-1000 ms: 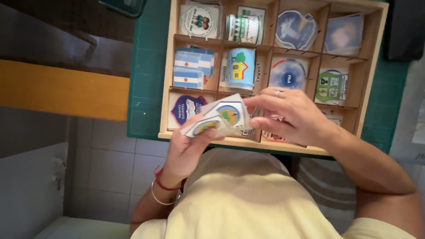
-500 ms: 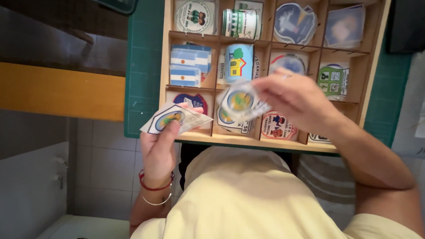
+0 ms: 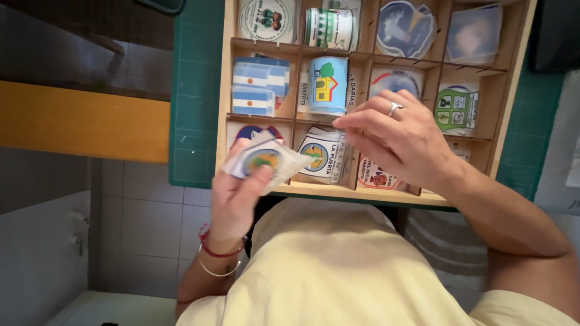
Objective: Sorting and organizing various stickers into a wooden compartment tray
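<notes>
The left hand [image 3: 238, 196] grips a stack of stickers [image 3: 264, 161]; the right hand [image 3: 396, 142], fingers loosely spread, touches a bagged sticker [image 3: 322, 154] just below its fingertips.

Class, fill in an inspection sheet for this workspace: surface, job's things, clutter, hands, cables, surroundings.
Surface: green cutting mat under a wooden compartment tray.
Job's things: small stack of bagged stickers in the left hand; stickers sorted in the tray's compartments, such as striped flag stickers.
Clutter: nothing seen.
Hands: left hand holds the stack; right hand, ringed, over the bottom row at a shield-shaped sticker.
Cables: nothing seen.
Surroundings: tiled floor, yellow tabletop edge.
</notes>
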